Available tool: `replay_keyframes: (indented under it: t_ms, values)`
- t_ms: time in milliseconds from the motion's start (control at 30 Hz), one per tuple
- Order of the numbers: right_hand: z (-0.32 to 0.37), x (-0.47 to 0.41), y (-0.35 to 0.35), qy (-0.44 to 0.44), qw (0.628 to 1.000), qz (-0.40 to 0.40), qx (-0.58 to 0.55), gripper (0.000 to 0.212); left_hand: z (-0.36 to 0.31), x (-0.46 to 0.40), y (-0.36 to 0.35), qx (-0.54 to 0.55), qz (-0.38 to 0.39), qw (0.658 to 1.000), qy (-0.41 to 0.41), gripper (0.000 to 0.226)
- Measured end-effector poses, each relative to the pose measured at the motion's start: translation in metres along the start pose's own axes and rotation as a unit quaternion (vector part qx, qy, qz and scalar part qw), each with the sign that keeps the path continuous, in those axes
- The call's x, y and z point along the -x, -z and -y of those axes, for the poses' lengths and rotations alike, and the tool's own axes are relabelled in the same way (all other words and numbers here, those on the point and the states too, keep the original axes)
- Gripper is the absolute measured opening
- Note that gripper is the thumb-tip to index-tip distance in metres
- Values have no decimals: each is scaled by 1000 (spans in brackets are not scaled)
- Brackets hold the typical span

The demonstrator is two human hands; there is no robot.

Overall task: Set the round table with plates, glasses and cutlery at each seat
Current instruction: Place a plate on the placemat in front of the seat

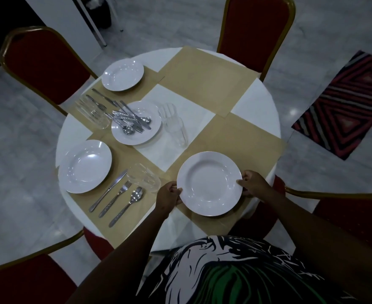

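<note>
I hold a white plate [209,183] by its rim over the near tan placemat [246,137]; my left hand [169,195] grips its left edge and my right hand [252,183] grips its right edge. On the left mat lies another plate [85,166] with a knife [108,190], fork [115,199], spoon [126,206] and a glass [143,177] beside it. A middle plate [136,122] carries a pile of cutlery [129,120]. A third plate [123,74] sits at the far left seat. Stacked glasses [173,124] stand mid-table, more glasses [92,111] at the left.
The round white table [266,102] has a bare tan mat [209,77] at the far seat. Red chairs with gold frames [256,29] ring the table, one far left [42,62], one near right [345,207]. A striped rug [347,106] lies on the floor at right.
</note>
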State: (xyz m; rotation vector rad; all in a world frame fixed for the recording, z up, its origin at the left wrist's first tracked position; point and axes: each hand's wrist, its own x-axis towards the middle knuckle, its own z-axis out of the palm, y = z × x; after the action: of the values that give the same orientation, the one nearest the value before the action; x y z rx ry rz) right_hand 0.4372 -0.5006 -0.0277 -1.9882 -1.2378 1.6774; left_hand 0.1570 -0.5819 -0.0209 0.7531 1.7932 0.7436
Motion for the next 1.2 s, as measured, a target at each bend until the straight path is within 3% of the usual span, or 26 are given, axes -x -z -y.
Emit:
replay_keyframes:
  t_ms: [133,700,900,1200]
  values:
    - [1,3,-2,0,1000,3,-10,9,1,-3,3,0,8,1000,-2,23]
    - [-2,6,-6,-25,999,6,-45,7,5,-7,8,-12,21,1000,-2,24]
    - [1,6,-6,-47,996,16,-73,5,5,-10,6,-118,-10,992,-34,23]
    - [21,-10,-6,41,995,-86,31,24,-20,-7,0,-138,-63,987,-53,31]
